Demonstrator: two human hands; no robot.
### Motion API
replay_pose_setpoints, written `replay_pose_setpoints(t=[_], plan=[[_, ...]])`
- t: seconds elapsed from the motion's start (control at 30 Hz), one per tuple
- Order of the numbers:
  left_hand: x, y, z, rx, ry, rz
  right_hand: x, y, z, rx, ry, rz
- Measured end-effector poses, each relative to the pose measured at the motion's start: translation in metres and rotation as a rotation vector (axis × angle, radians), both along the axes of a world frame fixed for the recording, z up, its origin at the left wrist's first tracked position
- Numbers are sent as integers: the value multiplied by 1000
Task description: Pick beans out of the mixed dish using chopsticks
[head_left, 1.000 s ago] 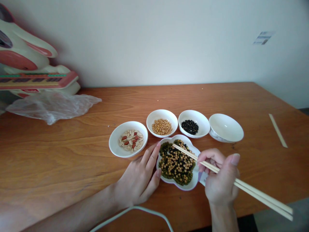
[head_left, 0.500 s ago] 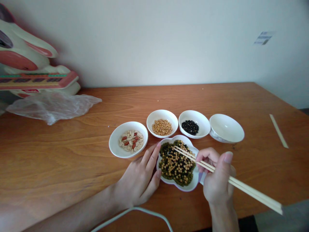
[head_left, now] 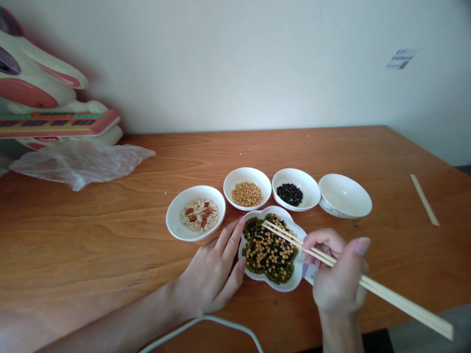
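Note:
A flower-shaped white dish [head_left: 292, 283] with a lilac rim and a short handle holds mixed green, black and yellow beans [head_left: 270, 250]. My left hand [head_left: 215, 267] rests against the dish's left rim, fingers stretched out, with nothing in it. A pair of wooden chopsticks [head_left: 401, 300] is gripped in my right hand [head_left: 338, 272], over the handle side. Their tips touch the beans near the upper middle of the dish. Whether a bean is pinched between the tips, I cannot tell.
Behind the dish stand white bowls: one with peanuts [head_left: 200, 215], one with yellow beans [head_left: 247, 194], one with black beans [head_left: 290, 194] and an empty bowl [head_left: 346, 195]. A wooden stick [head_left: 425, 200] lies right. Plastic bag [head_left: 79, 162] and toy keyboard [head_left: 59, 123] sit left; a cable [head_left: 221, 321] crosses in front.
My right hand has shifted slightly right and down, the chopsticks' back ends swinging the same way. Their tips stay at nearly the same spot. My left hand has not moved.

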State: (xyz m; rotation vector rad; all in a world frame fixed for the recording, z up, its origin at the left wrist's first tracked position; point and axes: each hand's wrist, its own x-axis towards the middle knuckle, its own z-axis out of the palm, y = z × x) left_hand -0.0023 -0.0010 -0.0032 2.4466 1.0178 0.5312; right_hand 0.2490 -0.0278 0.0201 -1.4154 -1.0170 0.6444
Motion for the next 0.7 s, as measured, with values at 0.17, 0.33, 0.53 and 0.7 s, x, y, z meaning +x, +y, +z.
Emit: replay_pose_setpoints(t=[0.17,0.33,0.53,0.7], plan=[[0,0,0,15,0,2,3,4,6,41,59,-15],[1,1,-2,16,-10,0,-5,12,15,75,101,-58],[0,0,-4,-7,-10,5,-23,19,21,131,61,-102],[0,0,-3,-14,-2,3,-23,21,16,123,34,-72]])
